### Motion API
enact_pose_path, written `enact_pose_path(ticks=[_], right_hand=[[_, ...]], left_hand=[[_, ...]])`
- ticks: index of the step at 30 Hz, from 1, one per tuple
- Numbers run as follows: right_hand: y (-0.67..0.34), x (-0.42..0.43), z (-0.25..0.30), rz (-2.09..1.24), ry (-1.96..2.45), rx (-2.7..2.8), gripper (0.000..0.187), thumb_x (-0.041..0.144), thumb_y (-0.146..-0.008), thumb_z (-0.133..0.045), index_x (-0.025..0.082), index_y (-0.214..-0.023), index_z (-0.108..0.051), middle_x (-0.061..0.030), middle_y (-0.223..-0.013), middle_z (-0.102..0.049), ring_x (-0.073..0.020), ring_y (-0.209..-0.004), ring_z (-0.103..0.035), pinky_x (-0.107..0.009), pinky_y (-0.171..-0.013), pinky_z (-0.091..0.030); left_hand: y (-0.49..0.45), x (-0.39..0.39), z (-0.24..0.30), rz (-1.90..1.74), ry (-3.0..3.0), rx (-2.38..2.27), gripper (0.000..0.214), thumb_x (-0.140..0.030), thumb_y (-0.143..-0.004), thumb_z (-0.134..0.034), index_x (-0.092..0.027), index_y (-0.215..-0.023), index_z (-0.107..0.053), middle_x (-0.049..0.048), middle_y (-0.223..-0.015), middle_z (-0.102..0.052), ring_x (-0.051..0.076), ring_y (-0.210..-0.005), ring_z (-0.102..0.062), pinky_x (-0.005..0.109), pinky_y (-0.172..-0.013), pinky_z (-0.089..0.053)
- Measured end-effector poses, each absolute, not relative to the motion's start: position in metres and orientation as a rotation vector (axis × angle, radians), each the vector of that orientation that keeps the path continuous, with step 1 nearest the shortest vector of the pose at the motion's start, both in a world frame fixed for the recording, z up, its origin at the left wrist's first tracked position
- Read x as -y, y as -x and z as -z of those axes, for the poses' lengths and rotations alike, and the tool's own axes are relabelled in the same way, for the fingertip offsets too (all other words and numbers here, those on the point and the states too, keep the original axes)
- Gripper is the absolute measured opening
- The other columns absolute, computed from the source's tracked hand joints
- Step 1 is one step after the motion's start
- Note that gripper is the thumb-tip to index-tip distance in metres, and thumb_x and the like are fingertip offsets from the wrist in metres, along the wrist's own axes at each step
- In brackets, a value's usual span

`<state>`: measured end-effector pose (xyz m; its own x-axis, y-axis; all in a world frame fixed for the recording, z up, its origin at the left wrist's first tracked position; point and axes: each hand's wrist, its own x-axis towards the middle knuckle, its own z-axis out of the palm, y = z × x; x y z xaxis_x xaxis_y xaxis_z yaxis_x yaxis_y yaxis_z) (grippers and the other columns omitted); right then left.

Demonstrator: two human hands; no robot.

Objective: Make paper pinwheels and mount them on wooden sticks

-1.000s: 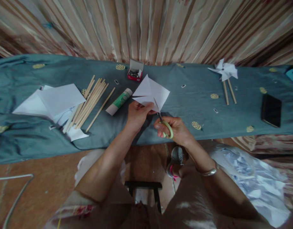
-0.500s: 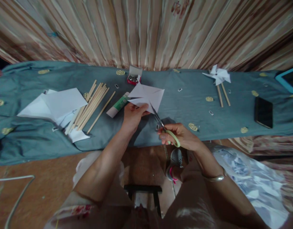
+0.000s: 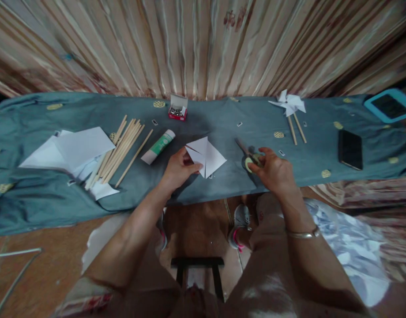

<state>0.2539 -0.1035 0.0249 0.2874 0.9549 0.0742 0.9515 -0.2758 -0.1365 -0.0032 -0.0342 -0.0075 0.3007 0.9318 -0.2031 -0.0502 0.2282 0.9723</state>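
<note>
Head view: your left hand (image 3: 183, 167) pinches the slit white paper (image 3: 215, 158) over the bench (image 3: 209, 117), right of the green-and-white tube (image 3: 159, 146). Your right hand (image 3: 276, 171), well apart, is at the scissors' (image 3: 243, 147) handles; can't tell if gripped or loose.

The light is dim and flat, its source hard to tell. At the centre, the folded white paper square (image 3: 215, 158) stands out brightest, while a soft shadow pools below the left hand (image 3: 179, 171) on the teal cloth-covered counter (image 3: 219, 126) towards 7 o'clock. The brown floor (image 3: 196, 221) darkens at 6 o'clock. A silver metal bangle (image 3: 302, 234) glints at 4 o'clock. The dark-bladed, green-handled scissors (image 3: 243, 147) look slightly blurred. Wide-angle stretching fans the striped beige fabric curtain (image 3: 189, 48), smeary and soft, towards 10 and 2 o'clock.
</note>
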Motion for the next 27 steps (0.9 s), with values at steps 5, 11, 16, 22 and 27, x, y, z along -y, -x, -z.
enact_pose_path(ticks=[5, 11, 16, 22, 27], right_hand=[[-0.259, 0.104, -0.021, 0.074, 2.279, 1.922, 0.03, 0.032, -0.09, -0.057, 0.014, -0.111, -0.069, -0.0173, -0.104, -0.075, -0.0309, -0.091, -0.07, -0.04, -0.079, -0.052], [-0.222, 0.101, -0.017, 0.045, 1.813, 1.972, 0.033, 0.028, -0.098, -0.043, 0.013, -0.111, -0.07, -0.0161, -0.117, -0.072, -0.0287, -0.11, -0.065, -0.043, -0.1, -0.049], [-0.176, 0.096, -0.004, -0.143, 1.582, 2.147, 0.038, 0.023, -0.1, -0.038, 0.015, -0.127, -0.064, -0.0148, -0.137, -0.062, -0.0277, -0.128, -0.056, -0.048, -0.107, -0.047], [-0.164, 0.084, 0.008, -0.158, 1.569, 2.273, 0.042, 0.022, -0.101, -0.036, 0.006, -0.132, -0.06, -0.0188, -0.141, -0.058, -0.0299, -0.132, -0.051, -0.046, -0.11, -0.043], [-0.16, 0.075, 0.008, -0.112, 1.657, 2.3, 0.044, 0.024, -0.101, -0.037, 0.003, -0.134, -0.057, -0.0204, -0.141, -0.056, -0.0342, -0.126, -0.051, -0.049, -0.105, -0.044]], left_hand=[[0.023, 0.031, 0.01, -0.866, -1.38, -1.164, 0.068, -0.025, -0.064, -0.076, -0.017, -0.128, -0.055, 0.0019, -0.083, -0.07, 0.017, -0.063, -0.066, 0.032, -0.063, -0.057], [0.037, 0.039, 0.005, -1.062, -2.106, -1.325, 0.031, -0.024, -0.087, -0.059, -0.022, -0.117, -0.067, 0.0087, -0.114, -0.068, 0.024, -0.105, -0.064, 0.041, -0.096, -0.052], [0.019, 0.055, 0.013, -0.74, -2.459, -1.019, 0.032, -0.02, -0.097, -0.042, -0.015, -0.113, -0.07, 0.0128, -0.132, -0.064, 0.029, -0.139, -0.044, 0.049, -0.114, -0.04], [0.018, 0.06, 0.016, -0.485, -2.493, -1.066, 0.037, -0.022, -0.098, -0.042, -0.015, -0.128, -0.062, 0.0143, -0.141, -0.058, 0.029, -0.142, -0.041, 0.054, -0.118, -0.032], [0.02, 0.061, 0.017, -0.48, -2.499, -1.066, 0.037, -0.022, -0.097, -0.044, -0.012, -0.129, -0.06, 0.0159, -0.142, -0.057, 0.03, -0.142, -0.041, 0.054, -0.119, -0.03]])
